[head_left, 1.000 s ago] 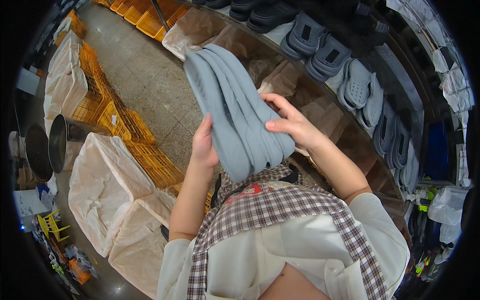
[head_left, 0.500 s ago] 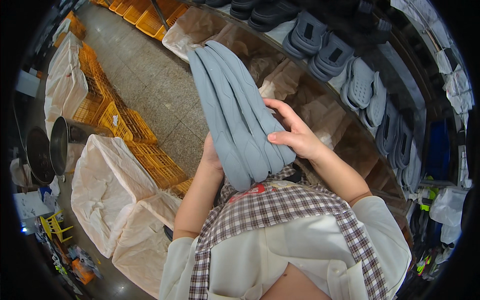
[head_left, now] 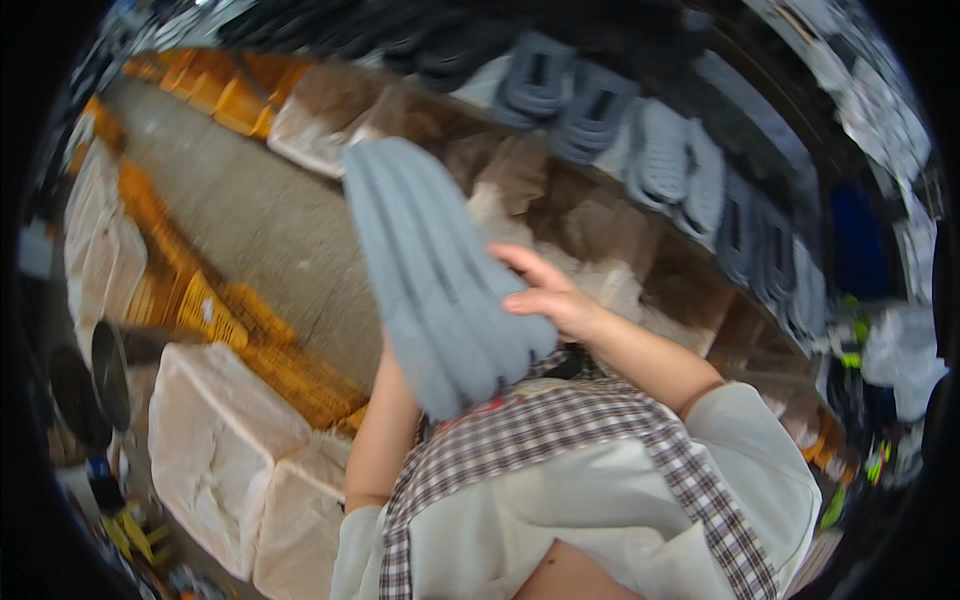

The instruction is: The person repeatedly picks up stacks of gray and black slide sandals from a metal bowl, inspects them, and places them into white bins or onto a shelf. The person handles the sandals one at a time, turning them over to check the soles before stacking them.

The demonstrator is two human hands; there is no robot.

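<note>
So the picking-up part looks done: a stack of grey soles (head_left: 440,280) is up off everything, held in front of the apron (head_left: 560,430), toe-ends tipped away and a bit left. Right hand (head_left: 555,297) has a proper pinch on the right edge near the bottom, thumb on the near face and fingers going round the back. Left hand (head_left: 390,358) is mostly tucked behind the stack on the other side, so can't tell what its fingers are doing. What's left, as I read it, is the putting-down bit, since the stack isn't in or on anything yet. The lined bin (head_left: 200,450) and crates (head_left: 210,312) are off to the left, well apart from it, and grey clogs (head_left: 660,160) sit in a row up to the right. Too blurry to count the soles for sure, sorry
</note>
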